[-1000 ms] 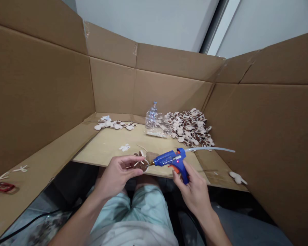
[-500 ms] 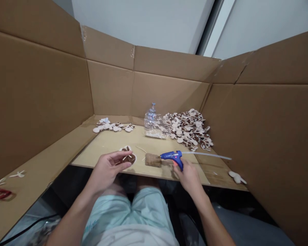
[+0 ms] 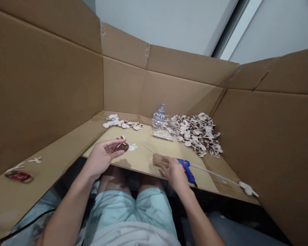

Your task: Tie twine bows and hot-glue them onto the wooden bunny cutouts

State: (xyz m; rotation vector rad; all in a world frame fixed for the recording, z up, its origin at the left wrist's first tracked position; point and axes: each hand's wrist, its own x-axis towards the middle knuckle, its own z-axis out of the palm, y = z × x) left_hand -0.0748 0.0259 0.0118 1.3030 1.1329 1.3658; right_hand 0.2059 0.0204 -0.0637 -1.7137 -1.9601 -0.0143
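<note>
My left hand (image 3: 104, 155) pinches a small brown ornament (image 3: 123, 147) between thumb and fingers, above the front of the pale board. A thin cream cord lies across its face. Just right of it, a scrap of white material (image 3: 132, 147) rests on the board. My right hand (image 3: 173, 169) reaches over the right end of a brown block (image 3: 157, 159), its fingers apart; whether they touch the block I cannot tell. Beside that hand a blue glue gun (image 3: 187, 169) lies on the board, a long translucent glue stick (image 3: 215, 175) sticking out of its back.
A large heap of brown and white ornaments (image 3: 197, 133) stands back right, next to a clear plastic bag (image 3: 164, 131) and a bottle (image 3: 162, 111). More pieces (image 3: 123, 123) lie back left. A red clip (image 3: 17, 175) sits far left. Cardboard walls (image 3: 179, 89) surround the board.
My right hand has let go of the glue gun, now lying on the board, and has moved left to the brown block. My left hand keeps the ornament, now turned slightly. The view has shifted.
</note>
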